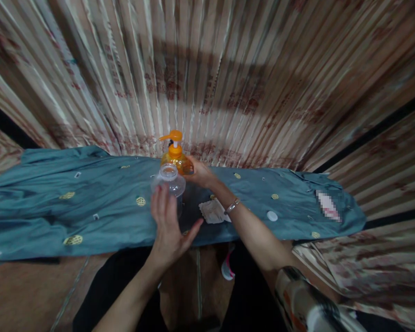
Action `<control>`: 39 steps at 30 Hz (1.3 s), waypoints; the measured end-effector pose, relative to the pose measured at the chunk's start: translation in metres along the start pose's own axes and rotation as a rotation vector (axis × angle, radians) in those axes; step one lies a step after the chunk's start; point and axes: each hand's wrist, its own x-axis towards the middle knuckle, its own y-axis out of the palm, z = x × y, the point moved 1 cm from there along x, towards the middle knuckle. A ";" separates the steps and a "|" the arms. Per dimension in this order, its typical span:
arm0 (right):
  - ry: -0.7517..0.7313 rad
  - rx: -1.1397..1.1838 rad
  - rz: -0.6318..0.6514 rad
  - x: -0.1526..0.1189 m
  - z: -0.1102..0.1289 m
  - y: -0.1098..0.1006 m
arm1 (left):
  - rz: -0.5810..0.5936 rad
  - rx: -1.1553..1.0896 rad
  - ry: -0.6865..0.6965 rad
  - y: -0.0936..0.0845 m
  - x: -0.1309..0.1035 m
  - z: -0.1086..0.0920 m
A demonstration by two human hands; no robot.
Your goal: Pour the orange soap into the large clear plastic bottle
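My right hand (199, 173) reaches across the cloth-covered surface and is closed around the side of an orange pump bottle (169, 159), which stands upright with its spout pointing left. Just in front of that bottle is a clear, open-mouthed plastic bottle (177, 185) with no cap on. My left hand (167, 226) is in front of the clear bottle, fingers stretched out and thumb spread to the right. Its fingertips overlap the clear bottle in view; whether they touch it I cannot tell. A pale scalloped-edged packet or cloth (212, 211) lies to the right of my left thumb.
A teal cloth (103, 198) with pineapple prints covers the long, narrow surface. A white round disc (272, 216), like a cap, lies right of my right forearm. A pixelated pale item (328, 205) is at the right end. Pleated curtains (200, 83) hang close behind.
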 end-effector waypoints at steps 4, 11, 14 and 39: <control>0.078 0.051 0.002 0.000 -0.005 0.004 | 0.164 -0.094 0.040 0.025 -0.021 -0.024; 0.082 0.205 -0.065 -0.003 -0.015 0.016 | 0.303 -0.194 -0.094 0.059 -0.046 -0.002; 0.096 0.208 -0.101 -0.004 -0.014 0.021 | 0.322 -0.208 -0.193 0.068 -0.053 0.014; 0.104 0.077 -0.410 -0.097 -0.012 -0.058 | 0.272 -0.306 -0.404 0.099 -0.040 0.025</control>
